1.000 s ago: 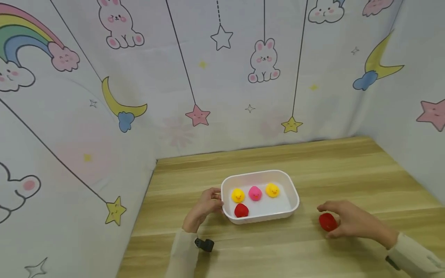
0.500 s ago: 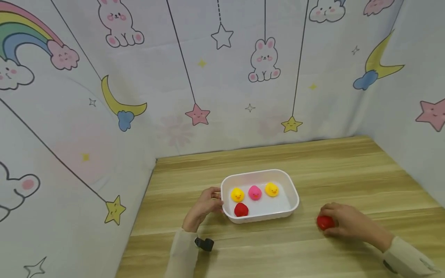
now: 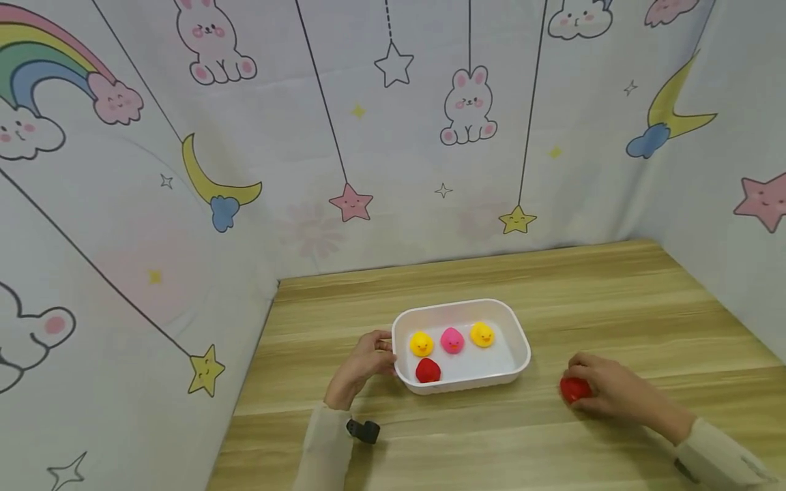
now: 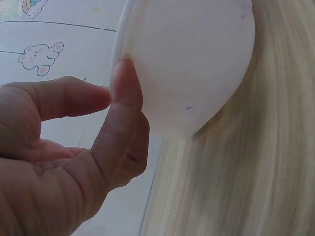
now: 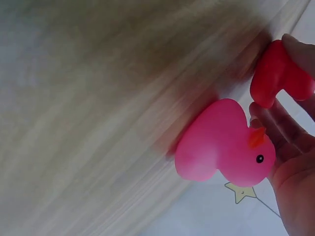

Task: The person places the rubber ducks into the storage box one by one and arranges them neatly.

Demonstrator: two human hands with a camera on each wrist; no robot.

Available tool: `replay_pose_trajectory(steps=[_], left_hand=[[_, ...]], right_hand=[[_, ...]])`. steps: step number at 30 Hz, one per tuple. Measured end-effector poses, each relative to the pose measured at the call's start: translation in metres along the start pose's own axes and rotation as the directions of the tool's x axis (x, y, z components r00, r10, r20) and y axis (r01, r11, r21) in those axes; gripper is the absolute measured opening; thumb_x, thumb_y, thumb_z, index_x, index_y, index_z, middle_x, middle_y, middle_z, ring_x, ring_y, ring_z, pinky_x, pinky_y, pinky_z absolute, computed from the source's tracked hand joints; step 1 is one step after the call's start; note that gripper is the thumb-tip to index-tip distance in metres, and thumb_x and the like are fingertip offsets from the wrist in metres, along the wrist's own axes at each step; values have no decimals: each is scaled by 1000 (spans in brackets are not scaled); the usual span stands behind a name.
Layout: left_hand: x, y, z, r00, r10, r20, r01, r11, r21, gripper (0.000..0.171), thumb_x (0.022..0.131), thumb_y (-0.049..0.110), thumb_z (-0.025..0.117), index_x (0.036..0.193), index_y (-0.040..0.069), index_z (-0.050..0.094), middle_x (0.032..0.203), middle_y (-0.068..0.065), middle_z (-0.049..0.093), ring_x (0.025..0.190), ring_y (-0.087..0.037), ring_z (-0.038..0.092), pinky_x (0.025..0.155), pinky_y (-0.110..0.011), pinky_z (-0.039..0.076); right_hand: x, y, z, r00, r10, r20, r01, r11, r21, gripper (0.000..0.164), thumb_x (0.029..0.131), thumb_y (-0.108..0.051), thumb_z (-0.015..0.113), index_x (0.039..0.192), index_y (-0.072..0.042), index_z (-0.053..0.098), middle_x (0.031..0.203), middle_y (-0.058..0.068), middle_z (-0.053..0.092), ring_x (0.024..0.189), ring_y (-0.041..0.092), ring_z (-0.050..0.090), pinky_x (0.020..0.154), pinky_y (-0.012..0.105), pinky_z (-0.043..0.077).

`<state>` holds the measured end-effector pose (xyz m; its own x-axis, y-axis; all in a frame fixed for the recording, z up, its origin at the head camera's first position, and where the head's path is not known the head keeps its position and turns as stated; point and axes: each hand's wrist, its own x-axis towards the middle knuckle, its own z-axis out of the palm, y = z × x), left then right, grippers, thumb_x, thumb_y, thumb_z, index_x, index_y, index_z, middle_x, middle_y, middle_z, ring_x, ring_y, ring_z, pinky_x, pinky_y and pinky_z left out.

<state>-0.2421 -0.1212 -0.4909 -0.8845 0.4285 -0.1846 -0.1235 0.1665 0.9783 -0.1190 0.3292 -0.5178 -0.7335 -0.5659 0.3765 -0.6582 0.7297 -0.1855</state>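
In the head view my left hand (image 3: 365, 360) is at the left end of a white plastic tray (image 3: 524, 351). Close up, its thumb lies on the tray's outer wall (image 4: 197, 59) and a finger meets the rim. My right hand (image 3: 617, 389) pinches a red rubber duck (image 3: 574, 389) low at the tabletop, right of the tray. Seen from the right wrist, the red duck (image 5: 280, 73) is between thumb and fingers. A pink rubber duck (image 5: 221, 145) with an orange beak sits beside it, close to the hand; in the head view that duck is hidden.
Inside the tray are two yellow ducks (image 3: 421, 344) (image 3: 482, 334), a pink duck (image 3: 452, 340) and a red duck (image 3: 428, 371). Beneath everything is a wood-grain table (image 3: 467, 450). Printed cloth walls (image 3: 399, 150) stand along its back and sides.
The right hand's fingers have closed in around the red duck, which has moved very slightly left. My left hand and the tray hold their places.
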Motion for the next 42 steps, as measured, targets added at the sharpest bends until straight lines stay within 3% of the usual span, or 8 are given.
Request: replay_pose_trajectory(steps=[7,12,19,30,42], left_hand=[[1,-3,1,1000,11,1,-11,1000,-21,52,83,-15,56,132,-23,40,94,-17,53,63,-16,57,58,-28,62],[1,-2,1,1000,9,-14,-9,1000,-18,51,83,-15,56,132,-23,41,94,-18,53,62,-16,57,57,-27,61],[1,-1,0,1000,9,-5,-9,1000,-12,52,84,-15,55,132,-23,40,97,-22,53,63,-16,57,58,-26,61],[-2,2,1,1000,-9,-19,9,1000,2,50,85,-16,56,132,-23,41,97,-22,53,62,-16,57,58,-27,62],[-4,3,0,1000,-6,-15,6,1000,4,49,85,-16,57,132,-22,40,98,-21,53,61,-16,57,62,-32,64]], right_hand=[[10,0,-5,988,108,-110,-85,977,196,51,60,-5,94,100,-17,66,97,-11,63,83,3,59,61,26,55],[20,-1,-10,976,134,-169,-87,962,261,56,57,6,90,104,-12,68,97,-7,68,84,3,59,65,24,55],[33,-3,-22,968,197,-152,-151,951,271,55,59,9,83,105,-17,69,99,-11,68,85,4,60,71,25,57],[62,-8,-30,982,145,-118,-110,959,263,51,64,4,86,107,-18,69,104,-8,69,87,6,62,71,26,59],[90,-18,-25,987,156,-38,-139,949,284,49,66,2,87,108,-17,69,110,1,71,93,13,63,74,40,63]])
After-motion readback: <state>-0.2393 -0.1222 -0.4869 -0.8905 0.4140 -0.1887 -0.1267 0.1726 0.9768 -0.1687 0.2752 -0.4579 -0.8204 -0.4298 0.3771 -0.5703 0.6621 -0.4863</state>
